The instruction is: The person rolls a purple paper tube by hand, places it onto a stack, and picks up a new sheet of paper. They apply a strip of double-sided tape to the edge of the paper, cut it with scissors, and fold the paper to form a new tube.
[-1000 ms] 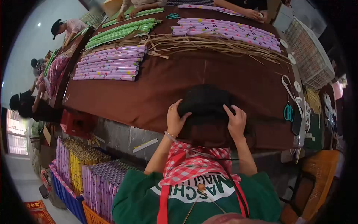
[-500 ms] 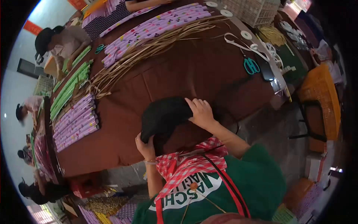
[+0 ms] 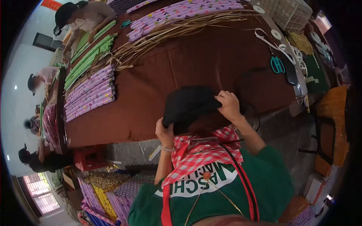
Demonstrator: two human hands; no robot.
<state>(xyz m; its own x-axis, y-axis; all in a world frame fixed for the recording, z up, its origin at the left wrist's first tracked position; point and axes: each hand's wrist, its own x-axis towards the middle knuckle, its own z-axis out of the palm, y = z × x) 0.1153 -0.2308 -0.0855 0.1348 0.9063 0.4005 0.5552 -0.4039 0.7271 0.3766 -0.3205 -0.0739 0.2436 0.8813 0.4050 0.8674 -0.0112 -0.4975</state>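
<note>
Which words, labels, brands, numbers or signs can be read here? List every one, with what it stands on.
"MASCH...", upside down in the picture, on the green shirt; any letters after that are unclear.
Second line on the shirt, partly covered by the red checked apron: not surely readable.
Red sign at top left: too small and blurred.
Held black fabric item: no readable text.

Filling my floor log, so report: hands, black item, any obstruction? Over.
Left hand and right hand pinching opposite ends of black item. Item at table's near edge. No obstruction seen; teal scissors off right.
</note>
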